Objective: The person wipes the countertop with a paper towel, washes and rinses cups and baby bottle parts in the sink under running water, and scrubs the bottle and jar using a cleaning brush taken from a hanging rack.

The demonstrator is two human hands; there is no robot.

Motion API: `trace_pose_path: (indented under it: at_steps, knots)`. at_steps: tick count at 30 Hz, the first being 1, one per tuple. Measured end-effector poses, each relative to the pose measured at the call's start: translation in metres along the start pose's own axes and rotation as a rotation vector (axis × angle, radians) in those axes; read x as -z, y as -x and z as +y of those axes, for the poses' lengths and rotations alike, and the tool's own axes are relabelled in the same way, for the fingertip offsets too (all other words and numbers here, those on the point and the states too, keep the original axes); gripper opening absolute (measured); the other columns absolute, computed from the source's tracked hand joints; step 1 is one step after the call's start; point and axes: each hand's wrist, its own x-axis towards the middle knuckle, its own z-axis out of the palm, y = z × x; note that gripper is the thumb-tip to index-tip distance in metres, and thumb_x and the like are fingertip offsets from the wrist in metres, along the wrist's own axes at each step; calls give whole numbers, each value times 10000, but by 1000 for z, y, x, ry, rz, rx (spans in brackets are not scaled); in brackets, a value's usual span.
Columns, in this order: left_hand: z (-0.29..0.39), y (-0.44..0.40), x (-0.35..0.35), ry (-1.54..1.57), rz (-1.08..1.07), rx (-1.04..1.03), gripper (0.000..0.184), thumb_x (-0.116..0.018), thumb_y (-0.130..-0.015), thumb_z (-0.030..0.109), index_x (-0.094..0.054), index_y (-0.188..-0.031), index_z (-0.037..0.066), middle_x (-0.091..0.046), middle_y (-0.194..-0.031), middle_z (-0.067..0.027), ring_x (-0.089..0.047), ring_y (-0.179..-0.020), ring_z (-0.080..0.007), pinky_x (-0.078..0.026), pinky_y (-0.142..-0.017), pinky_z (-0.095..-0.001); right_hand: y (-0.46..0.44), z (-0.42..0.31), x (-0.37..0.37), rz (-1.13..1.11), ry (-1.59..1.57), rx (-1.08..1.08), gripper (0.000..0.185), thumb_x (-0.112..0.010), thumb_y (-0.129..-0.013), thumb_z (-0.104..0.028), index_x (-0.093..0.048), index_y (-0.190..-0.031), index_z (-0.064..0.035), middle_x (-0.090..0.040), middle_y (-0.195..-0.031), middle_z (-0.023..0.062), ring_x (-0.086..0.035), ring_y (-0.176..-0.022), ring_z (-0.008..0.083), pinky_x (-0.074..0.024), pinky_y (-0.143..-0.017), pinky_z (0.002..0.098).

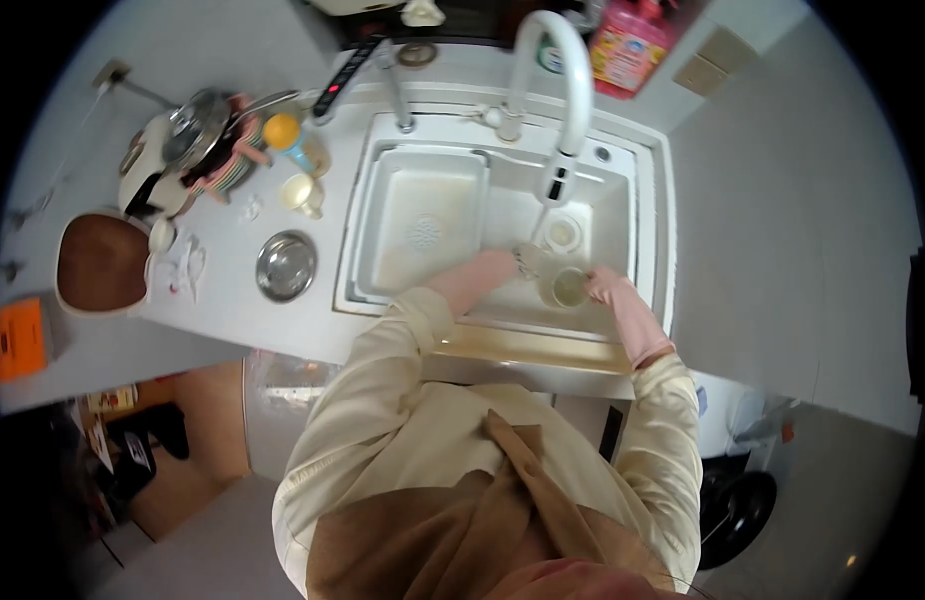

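Note:
Both hands wear pink gloves and work inside the white double sink (358, 240). My right hand (605, 284) is closed on the side of a cup (570, 288), pale or see-through, whose round mouth faces up. In the right basin, my left hand (495, 268) is closed around a small whitish, patterned thing (528, 262), too blurred to name. A white gooseneck faucet (580, 80) hangs over the basin, and a stream of water falls from its head near my left hand. Below it is the round drain (563, 235).
Left of the sink stand a metal bowl (287, 266), a cream mug (301, 194) and an orange-topped bottle (288, 135). Farther left are a lidded pot (198, 130) and a brown-topped bin (105, 262). A pink soap bottle (631, 48) stands behind the sink; a wall closes the right side.

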Motion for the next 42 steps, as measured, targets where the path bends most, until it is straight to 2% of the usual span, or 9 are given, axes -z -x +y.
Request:
trace_pose_path:
  at_steps: [4,8,10,16,18,25,31,36,42]
  knots:
    - [-20,73,42,285,140,75,278,-541,-839,293,-672,-926,64,-663,-835,-108,-623,-719,-249,-496,-642,-392,21,-7,20,67,36,-60,430,-528,-835,-295,-611,-1194,-74,-694,-899,100,-661,-818,229,-493,-734,341]
    - [-79,146,71,653,460,178,386,-590,-823,446,-652,-965,92,-650,-790,-19,-578,-664,-179,-466,-607,-341,57,-22,39,161,-61,-90,550,-567,-829,-333,-531,-1312,-71,-692,-940,81,-649,-798,185,-476,-757,315]
    - [-98,196,102,810,596,465,401,-579,-847,447,-640,-965,69,-645,-839,-45,-580,-706,-182,-473,-630,-337,81,-30,45,176,-172,-52,547,-596,-834,-315,-528,-1299,-36,-682,-943,92,-635,-748,160,-479,-691,296]
    - [-258,228,66,-19,1392,542,286,-527,-896,318,-648,-892,60,-600,-695,-105,-565,-616,-240,-480,-608,-377,67,3,53,258,-388,60,436,-601,-886,-196,-524,-1258,17,-659,-937,130,-612,-699,158,-466,-589,263]
    - [-295,251,51,-97,1402,682,272,-540,-886,308,-648,-888,58,-604,-692,-99,-568,-609,-229,-479,-600,-371,103,-22,63,227,-399,17,430,-575,-897,-178,-509,-1286,-6,-662,-995,133,-632,-774,166,-486,-663,274]
    - [-349,307,20,296,1045,1130,228,-586,-852,270,-649,-874,52,-616,-680,-79,-577,-582,-193,-477,-573,-352,136,-41,62,286,-488,68,365,-573,-914,-182,-542,-1213,27,-619,-841,77,-551,-644,134,-442,-576,269]
    - [-357,276,-3,635,953,989,196,-625,-824,238,-650,-862,48,-627,-670,-62,-585,-559,-162,-474,-550,-335,111,-44,54,228,-446,87,385,-575,-911,-214,-545,-1219,16,-624,-851,71,-563,-660,144,-458,-585,278]
    - [-348,273,-8,1206,1031,809,139,-606,-827,111,-591,-886,-15,-634,-679,-106,-617,-519,-175,-470,-440,-292,114,-69,59,242,-275,68,462,-565,-899,-272,-525,-1269,2,-634,-886,62,-576,-708,133,-469,-646,265]
    - [-340,287,-28,1509,1111,535,73,-561,-868,21,-492,-859,2,-620,-666,-117,-624,-503,-178,-489,-388,-242,139,-101,66,189,-231,16,471,-583,-901,-324,-531,-1298,-76,-648,-935,94,-596,-789,175,-471,-730,294]
